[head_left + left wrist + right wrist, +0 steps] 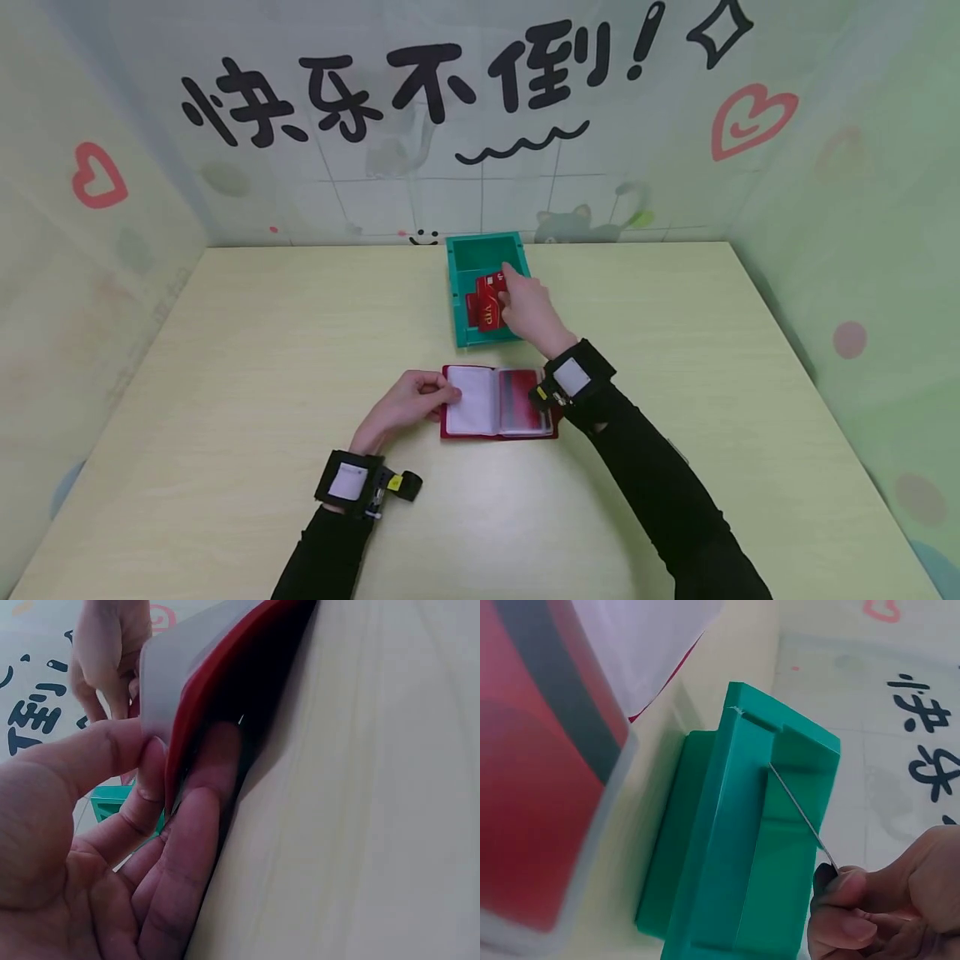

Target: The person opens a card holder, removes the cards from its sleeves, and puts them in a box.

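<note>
A small card holder with a red cover lies open on the table, clear sleeves showing. My left hand pinches its left edge, thumb on the sleeve and fingers tucked under the red cover. Beyond it, my right hand grips a red card marked VIP by its edge, over a green tray. In the right wrist view, that card appears edge-on between thumb and finger. Another red card shows partly behind it in the tray.
A red card with a dark stripe sits in the holder's right-hand sleeve, partly covered by the right wrist camera. The pale wooden table spreads to both sides. A printed backdrop rises just behind the tray.
</note>
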### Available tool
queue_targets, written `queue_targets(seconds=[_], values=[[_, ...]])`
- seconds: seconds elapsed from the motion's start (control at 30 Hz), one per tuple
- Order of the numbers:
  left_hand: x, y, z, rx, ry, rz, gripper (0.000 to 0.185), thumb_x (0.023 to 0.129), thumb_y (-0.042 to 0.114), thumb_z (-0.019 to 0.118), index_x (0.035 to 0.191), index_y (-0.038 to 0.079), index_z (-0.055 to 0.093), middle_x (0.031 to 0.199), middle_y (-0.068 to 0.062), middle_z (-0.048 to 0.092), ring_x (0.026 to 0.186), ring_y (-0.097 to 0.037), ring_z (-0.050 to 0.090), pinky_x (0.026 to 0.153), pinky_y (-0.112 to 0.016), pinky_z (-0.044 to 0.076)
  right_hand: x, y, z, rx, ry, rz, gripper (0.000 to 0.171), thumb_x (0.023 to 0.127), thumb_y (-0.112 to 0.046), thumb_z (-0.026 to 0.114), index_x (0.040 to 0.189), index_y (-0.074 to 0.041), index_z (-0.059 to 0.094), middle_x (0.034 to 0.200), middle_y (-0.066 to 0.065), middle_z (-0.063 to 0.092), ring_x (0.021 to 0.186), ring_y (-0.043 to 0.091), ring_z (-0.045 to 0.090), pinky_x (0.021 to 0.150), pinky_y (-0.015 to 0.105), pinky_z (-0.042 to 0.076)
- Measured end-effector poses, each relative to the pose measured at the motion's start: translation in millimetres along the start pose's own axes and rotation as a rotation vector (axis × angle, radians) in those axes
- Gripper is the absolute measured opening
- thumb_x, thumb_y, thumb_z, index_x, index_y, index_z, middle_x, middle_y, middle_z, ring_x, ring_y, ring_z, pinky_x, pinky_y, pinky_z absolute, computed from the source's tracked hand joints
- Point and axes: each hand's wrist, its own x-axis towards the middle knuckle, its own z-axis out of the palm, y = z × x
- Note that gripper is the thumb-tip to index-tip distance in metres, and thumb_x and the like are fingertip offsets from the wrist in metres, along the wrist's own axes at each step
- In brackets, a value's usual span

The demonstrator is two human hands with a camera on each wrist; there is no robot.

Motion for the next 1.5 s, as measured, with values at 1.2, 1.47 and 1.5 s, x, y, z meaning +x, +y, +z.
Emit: queue_targets(seconds=[1.2,1.47,1.5], values=[[-1.6,-1.5,3.8,0.025,0.056,-0.004,0.018,0.096,0.018,0.067,0.093,0.000,0.069,0.081,-0.002,0.069,0.076,-0.015,0.059,0.069,-0.022,0.052,22.0,-5.0,34.6,-0.268,-0.066,0.048,0.012,0.097,-0.014,0.064,0.099,-0.001,0.065,0.091,0.015,0.067,0.075,0.028,0.067,0.061,0.034,0.059],[-3.0,-0.2,6.4,0.112,0.112,0.014,0.020,0.091,0.018,0.072,0.100,0.002,0.062,0.069,0.000,0.061,0.067,-0.014,0.051,0.062,-0.024,0.038,-16.8,0.6,17.6,-0.054,0.035,-0.073,0.017,0.098,-0.015,0.062,0.105,0.000,0.067,0.074,0.011,0.065,0.062,0.020,0.059,0.051,0.024,0.042],[-3.2,0.0,6.5,0.120,0.116,0.013,0.024,0.090,0.018,0.073,0.103,0.002,0.060,0.069,-0.002,0.062,0.066,-0.014,0.051,0.062,-0.024,0.038,-23.7,2.1,15.2,-0.012,0.026,-0.074,0.019,0.098,-0.015,0.063,0.108,0.000,0.068,0.074,0.011,0.065,0.060,0.019,0.057,0.051,0.023,0.041]])
